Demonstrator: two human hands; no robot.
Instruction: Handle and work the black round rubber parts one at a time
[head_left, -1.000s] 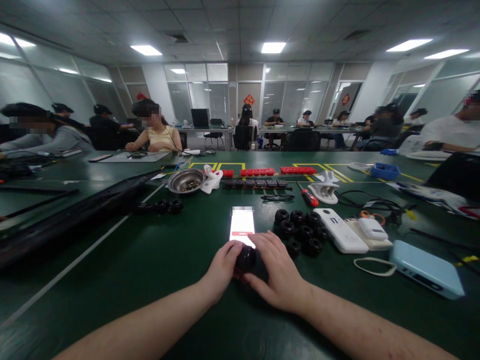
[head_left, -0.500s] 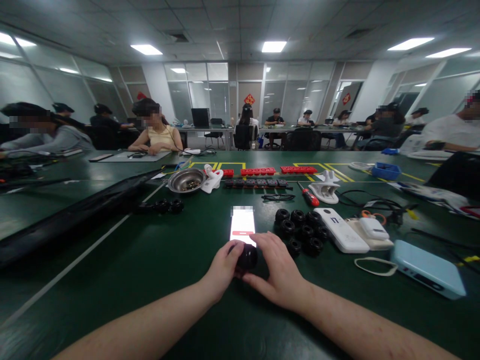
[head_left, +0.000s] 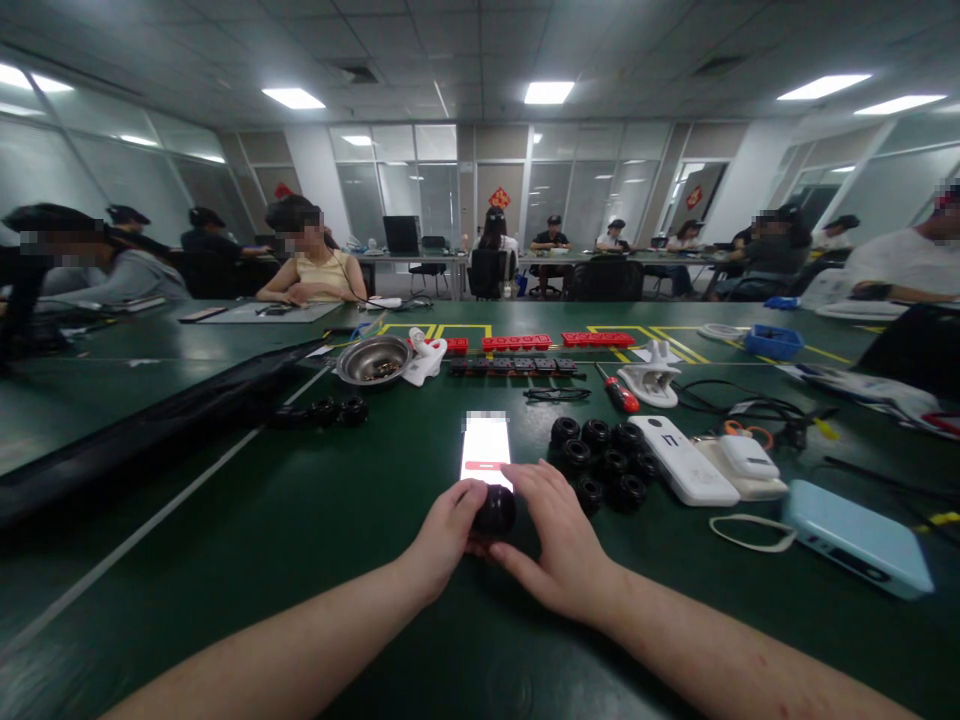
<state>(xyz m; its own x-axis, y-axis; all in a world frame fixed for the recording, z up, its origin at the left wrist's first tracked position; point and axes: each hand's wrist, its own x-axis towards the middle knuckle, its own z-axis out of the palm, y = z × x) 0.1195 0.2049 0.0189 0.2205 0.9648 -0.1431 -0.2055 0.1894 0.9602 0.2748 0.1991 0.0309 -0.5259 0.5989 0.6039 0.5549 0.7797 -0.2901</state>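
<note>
A round black wheel-like part [head_left: 496, 512] is gripped in my left hand [head_left: 442, 535], with the thumb pressed on its upper left side. My right hand [head_left: 559, 540] curves around the part's right side, fingers and thumb spread apart. Its thumb tip is close beneath the part; whether it touches I cannot tell. Just beyond both hands lies a phone [head_left: 486, 445] with a bright white screen and a red bar, its lower end partly covered by the hands and the part. Right of the phone sits a cluster of similar black parts [head_left: 613, 462].
Farther back are a metal bowl [head_left: 373, 362] with small pieces, red trays [head_left: 516, 342], a black strip [head_left: 516, 367], glasses [head_left: 556, 394] and a screwdriver [head_left: 621, 394]. A white power bank [head_left: 684, 462] and a light-blue box [head_left: 856, 538] lie right. A long black bag [head_left: 150, 430] stretches left.
The black part has turned slightly in my left hand, showing a smoother face. My right fingers and thumb have shifted a little. A dark shape has appeared at the far left edge.
</note>
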